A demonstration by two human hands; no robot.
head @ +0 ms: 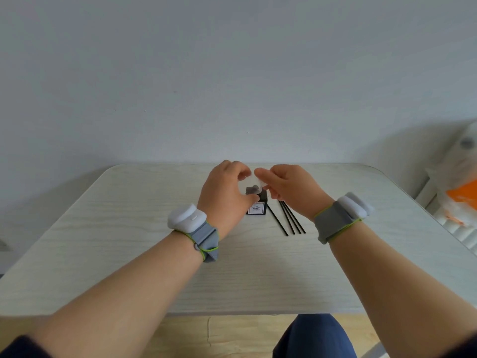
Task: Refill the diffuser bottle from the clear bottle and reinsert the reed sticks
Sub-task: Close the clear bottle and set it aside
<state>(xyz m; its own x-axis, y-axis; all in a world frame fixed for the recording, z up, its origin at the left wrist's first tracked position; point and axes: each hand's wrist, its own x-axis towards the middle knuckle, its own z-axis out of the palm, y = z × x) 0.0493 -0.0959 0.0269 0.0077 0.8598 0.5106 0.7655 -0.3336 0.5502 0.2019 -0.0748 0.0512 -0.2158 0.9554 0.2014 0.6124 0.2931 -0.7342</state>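
Observation:
The diffuser bottle [257,208], small, black and square with a white label, stands on the table [129,228] at centre, its grey top just under my hands. Just above it is the clear bottle [256,180], pale and hard to make out between my hands. My left hand [224,195] curls its fingers and thumb round the clear bottle's left side. My right hand [286,192] pinches its right end with thumb and fingertips. Several thin black reed sticks [289,219] lie side by side on the table just right of the diffuser bottle, under my right wrist.
Both wrists wear grey straps with white pods. The pale wood-grain table meets a plain wall at the back. White and orange bags [462,192] sit off the table's right edge. A blue-clad knee [315,337] shows below the front edge.

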